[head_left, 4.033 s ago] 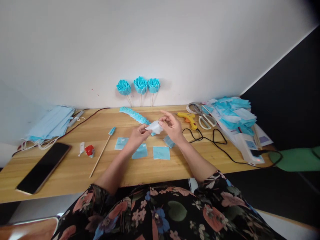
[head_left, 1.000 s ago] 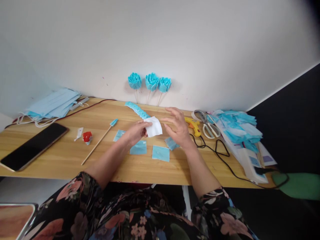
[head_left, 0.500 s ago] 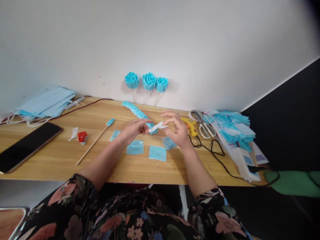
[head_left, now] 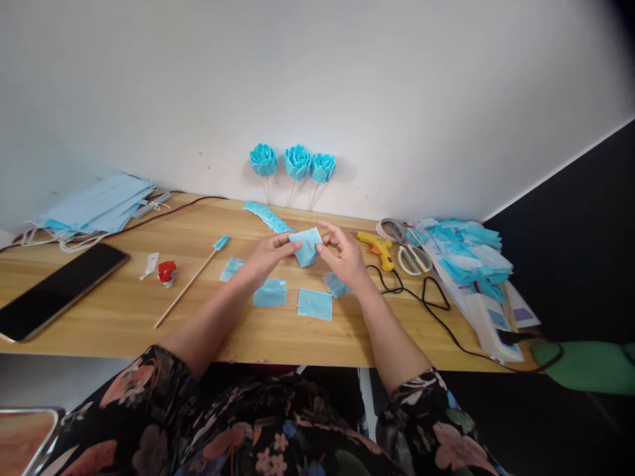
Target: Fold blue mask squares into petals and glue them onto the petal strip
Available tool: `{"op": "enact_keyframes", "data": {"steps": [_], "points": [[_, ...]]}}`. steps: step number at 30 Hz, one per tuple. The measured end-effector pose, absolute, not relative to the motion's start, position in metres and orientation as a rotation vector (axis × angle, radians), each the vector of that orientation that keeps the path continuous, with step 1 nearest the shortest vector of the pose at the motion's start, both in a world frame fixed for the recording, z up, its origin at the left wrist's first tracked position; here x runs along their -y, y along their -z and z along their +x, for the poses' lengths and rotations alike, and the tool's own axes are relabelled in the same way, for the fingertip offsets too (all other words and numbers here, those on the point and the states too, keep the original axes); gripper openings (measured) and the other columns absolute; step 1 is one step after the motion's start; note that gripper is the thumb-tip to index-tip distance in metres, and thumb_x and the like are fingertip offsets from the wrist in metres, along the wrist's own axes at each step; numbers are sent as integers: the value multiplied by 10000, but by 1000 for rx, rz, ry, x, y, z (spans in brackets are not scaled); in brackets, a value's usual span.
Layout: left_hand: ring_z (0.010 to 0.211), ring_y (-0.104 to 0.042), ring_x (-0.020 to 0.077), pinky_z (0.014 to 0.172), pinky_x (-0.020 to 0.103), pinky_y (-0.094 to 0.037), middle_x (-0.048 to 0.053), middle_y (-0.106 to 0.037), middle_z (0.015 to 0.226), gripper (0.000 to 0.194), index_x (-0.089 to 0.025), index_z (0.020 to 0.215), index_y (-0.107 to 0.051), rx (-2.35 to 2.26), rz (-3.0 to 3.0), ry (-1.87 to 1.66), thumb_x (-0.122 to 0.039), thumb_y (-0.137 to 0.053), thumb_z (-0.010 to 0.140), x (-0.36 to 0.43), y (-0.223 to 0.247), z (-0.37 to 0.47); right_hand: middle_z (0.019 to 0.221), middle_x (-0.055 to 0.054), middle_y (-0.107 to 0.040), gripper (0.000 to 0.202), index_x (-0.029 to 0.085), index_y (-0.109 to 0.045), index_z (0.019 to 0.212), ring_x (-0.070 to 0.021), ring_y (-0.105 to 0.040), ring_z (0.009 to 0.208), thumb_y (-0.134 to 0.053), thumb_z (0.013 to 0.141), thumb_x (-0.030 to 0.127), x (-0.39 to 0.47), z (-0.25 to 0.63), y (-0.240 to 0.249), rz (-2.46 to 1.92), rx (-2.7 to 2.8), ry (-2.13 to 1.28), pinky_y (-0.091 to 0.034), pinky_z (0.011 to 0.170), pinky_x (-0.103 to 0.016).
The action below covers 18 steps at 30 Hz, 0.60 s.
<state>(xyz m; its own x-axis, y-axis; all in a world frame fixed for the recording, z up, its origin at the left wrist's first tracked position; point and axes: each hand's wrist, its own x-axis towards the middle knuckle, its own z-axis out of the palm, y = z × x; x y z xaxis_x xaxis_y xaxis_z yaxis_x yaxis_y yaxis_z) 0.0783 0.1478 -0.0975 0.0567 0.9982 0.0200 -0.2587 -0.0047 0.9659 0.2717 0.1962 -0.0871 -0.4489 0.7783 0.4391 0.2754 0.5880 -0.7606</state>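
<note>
Between both hands a small light-blue fabric piece point(head_left: 306, 246) is held up over the table, its blue face toward me. My left hand point(head_left: 270, 256) pinches its left edge with thumb and fingers. On the other side my right hand point(head_left: 342, 251) grips the right edge, thumb in front. Just behind lies a strip of overlapping blue petals point(head_left: 266, 216), partly hidden by the hands. Below the hands, flat blue squares point(head_left: 315, 304) are spread on the wood, one of them partly under my right wrist. A wooden stick with a blue tip point(head_left: 191, 281) rests left of my left hand.
Three blue fabric flowers point(head_left: 297, 162) on sticks lean against the wall. A yellow glue gun point(head_left: 378, 250), scissors point(head_left: 415, 259) and a heap of blue pieces point(head_left: 466, 254) are at right. Face masks point(head_left: 96, 208), a phone point(head_left: 62, 291) and a red-topped item point(head_left: 167, 272) lie left.
The fabric piece was seen nearly edge-on and whitish; now it is turned with its blue face showing. Both hands have closed on its sides.
</note>
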Motion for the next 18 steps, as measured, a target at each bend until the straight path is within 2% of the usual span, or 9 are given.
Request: {"op": "enact_keyframes", "data": {"steps": [5,9,13,18], "points": [[760,-638,179,840,342,-484,28,-725,758,239,-163,782,-735,-1042,1040,-1341,-395,-766,733,-149,99,77,828,-5,-640,438,228,-572,1376,-163,-611,771,-519,962,362,-195,273,87,-861,1972,-847,-517,744,-313],[738,-626,168,808,329,-481,24,-716,752,229,-164,783,-732,-1049,1015,-1357,-385,-760,733,-150,101,77,850,-23,-655,464,214,-558,1396,-175,-613,797,-496,982,415,-196,274,87,-843,1939,-866,-523,770,-334],[713,-616,160,774,321,-483,27,-710,754,215,-162,779,-732,-1032,1012,-1329,-370,-758,732,-149,100,78,909,-13,-671,529,230,-518,1432,-153,-631,819,-581,919,341,-198,271,94,-779,1908,-915,-535,779,-312],[727,-644,177,799,337,-491,53,-722,748,233,-153,760,-737,-1080,1036,-1325,-386,-745,765,-148,99,78,916,-13,-695,534,247,-531,1427,-149,-643,816,-569,895,264,-202,268,99,-841,1844,-873,-545,766,-305]]}}
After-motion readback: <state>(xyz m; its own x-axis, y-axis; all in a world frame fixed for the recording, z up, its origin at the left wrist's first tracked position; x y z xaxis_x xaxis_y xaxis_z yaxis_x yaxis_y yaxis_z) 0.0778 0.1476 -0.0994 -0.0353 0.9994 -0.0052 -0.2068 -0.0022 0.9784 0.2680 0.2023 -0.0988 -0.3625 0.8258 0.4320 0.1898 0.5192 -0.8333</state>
